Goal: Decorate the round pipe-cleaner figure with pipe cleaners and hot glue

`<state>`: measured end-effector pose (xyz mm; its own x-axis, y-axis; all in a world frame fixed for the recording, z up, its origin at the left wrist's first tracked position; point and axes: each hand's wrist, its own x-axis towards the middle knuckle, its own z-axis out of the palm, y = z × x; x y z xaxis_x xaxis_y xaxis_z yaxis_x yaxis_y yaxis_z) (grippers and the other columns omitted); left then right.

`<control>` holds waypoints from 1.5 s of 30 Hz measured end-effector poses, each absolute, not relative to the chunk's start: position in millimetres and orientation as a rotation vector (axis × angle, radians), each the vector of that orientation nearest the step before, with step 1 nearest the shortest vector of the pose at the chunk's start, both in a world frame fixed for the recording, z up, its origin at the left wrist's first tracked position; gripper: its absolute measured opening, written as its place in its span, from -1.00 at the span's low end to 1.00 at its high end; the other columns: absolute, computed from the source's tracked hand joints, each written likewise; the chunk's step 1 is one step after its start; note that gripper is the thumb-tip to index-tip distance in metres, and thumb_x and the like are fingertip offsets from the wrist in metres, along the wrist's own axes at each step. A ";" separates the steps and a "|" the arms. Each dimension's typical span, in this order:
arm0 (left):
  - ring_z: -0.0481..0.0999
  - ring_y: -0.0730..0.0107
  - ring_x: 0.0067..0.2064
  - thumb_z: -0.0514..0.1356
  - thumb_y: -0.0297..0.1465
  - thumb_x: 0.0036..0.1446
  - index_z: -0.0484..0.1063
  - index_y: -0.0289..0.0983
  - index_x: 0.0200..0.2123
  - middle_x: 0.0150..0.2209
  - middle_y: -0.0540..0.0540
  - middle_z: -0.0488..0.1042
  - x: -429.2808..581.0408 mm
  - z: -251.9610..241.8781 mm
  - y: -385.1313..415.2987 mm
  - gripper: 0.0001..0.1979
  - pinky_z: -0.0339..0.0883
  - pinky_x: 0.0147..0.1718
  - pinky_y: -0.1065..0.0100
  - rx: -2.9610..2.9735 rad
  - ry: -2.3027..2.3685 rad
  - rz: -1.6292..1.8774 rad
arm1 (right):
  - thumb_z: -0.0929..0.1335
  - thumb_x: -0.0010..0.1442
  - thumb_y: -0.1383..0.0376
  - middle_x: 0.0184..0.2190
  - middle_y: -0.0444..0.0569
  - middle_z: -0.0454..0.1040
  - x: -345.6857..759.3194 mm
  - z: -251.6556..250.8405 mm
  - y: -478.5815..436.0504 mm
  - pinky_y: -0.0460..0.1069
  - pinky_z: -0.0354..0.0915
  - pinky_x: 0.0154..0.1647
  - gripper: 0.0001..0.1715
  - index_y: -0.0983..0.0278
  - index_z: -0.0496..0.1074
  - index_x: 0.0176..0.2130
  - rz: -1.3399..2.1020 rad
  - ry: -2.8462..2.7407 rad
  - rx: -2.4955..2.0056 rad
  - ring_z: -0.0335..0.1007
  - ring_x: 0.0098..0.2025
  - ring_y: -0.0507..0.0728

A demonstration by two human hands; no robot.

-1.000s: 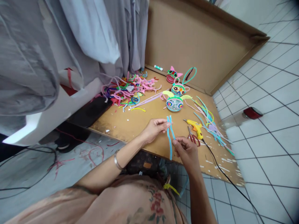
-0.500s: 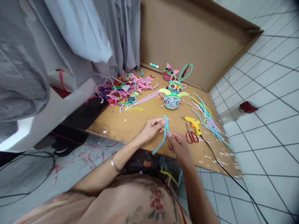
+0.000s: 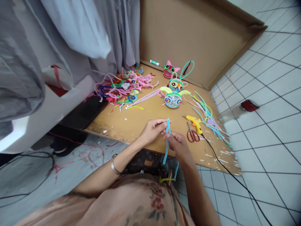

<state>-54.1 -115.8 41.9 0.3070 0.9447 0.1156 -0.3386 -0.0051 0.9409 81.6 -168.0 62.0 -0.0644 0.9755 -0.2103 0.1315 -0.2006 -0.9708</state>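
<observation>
Between pinched fingers [image 3: 162, 126], blue strands [image 3: 166, 152].

I see blue stems [image 3: 166, 153] near, a yellow glue gun [image 3: 196, 121] and red-handled scissors [image 3: 191, 131] right, red flowers [image 3: 157, 204] on peach cloth [image 3: 113, 204].

Right hand [image 3: 178, 142] has moved nearer the left hand [image 3: 154, 129].
</observation>
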 end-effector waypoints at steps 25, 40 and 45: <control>0.19 0.58 -0.49 0.31 -0.05 -0.02 0.60 -0.36 -0.30 -0.52 0.02 0.31 -68.0 54.3 -115.7 -0.55 0.08 -0.50 0.45 1.246 0.614 1.028 | 0.47 -0.10 -0.10 -0.77 -0.36 -0.01 87.5 70.1 -170.2 -0.13 -0.26 -0.66 -0.47 0.29 0.37 -0.52 1.848 -1.134 -1.281 -0.19 -0.71 -0.14; 0.11 0.62 -0.63 0.33 -0.03 -0.13 0.40 -0.32 -0.55 -0.67 0.09 0.22 -60.5 51.9 -59.4 -0.56 -0.06 -0.62 0.46 1.177 0.820 1.317 | 0.46 -0.05 -0.02 -0.73 -0.37 0.09 105.5 77.8 -132.4 -0.18 -0.22 -0.73 -0.54 0.26 0.35 -0.37 1.599 -1.136 -1.263 -0.18 -0.75 -0.15; 0.08 0.61 -0.61 0.25 -0.12 0.01 0.29 -0.30 -0.63 -0.68 0.09 0.17 -69.5 49.0 -27.6 -0.60 -0.08 -0.61 0.46 1.468 1.007 1.387 | 0.49 -0.10 0.02 -0.74 -0.35 0.12 105.8 73.1 -104.9 -0.18 -0.24 -0.72 -0.56 0.27 0.36 -0.40 1.527 -1.075 -1.272 -0.14 -0.75 -0.15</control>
<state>-69.5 -27.6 49.0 0.0579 0.9498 0.3074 -0.0014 -0.3079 0.9514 105.8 -104.9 73.1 -0.1174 0.9598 -0.2550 -0.0842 -0.2655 -0.9604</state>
